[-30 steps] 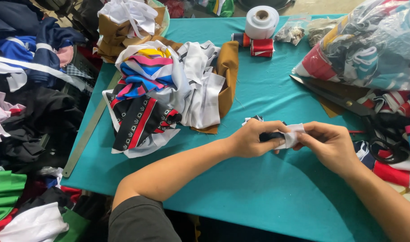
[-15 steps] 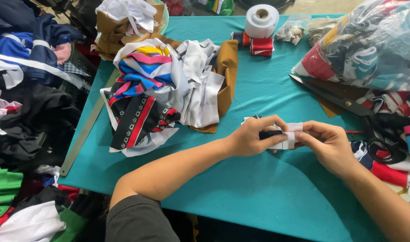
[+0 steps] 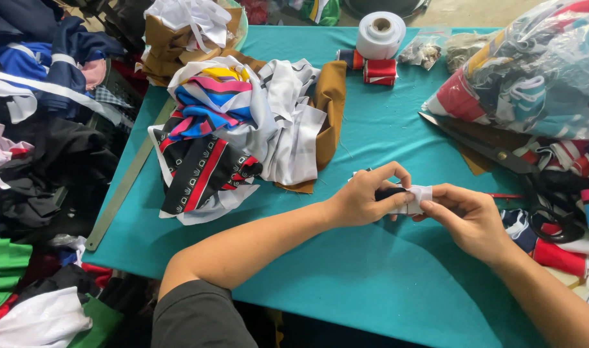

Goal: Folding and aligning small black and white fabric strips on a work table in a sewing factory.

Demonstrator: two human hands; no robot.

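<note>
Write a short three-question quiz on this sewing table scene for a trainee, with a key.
1. True or false: the left hand and the right hand both pinch the small white fabric piece.
2. Which lies along the table's left edge? A) the metal ruler B) the large scissors C) the white tape roll
3. Fill in: the pile of striped fabric strips rests on a cloth coloured ____.

Key: 1 true; 2 A; 3 teal.
</note>
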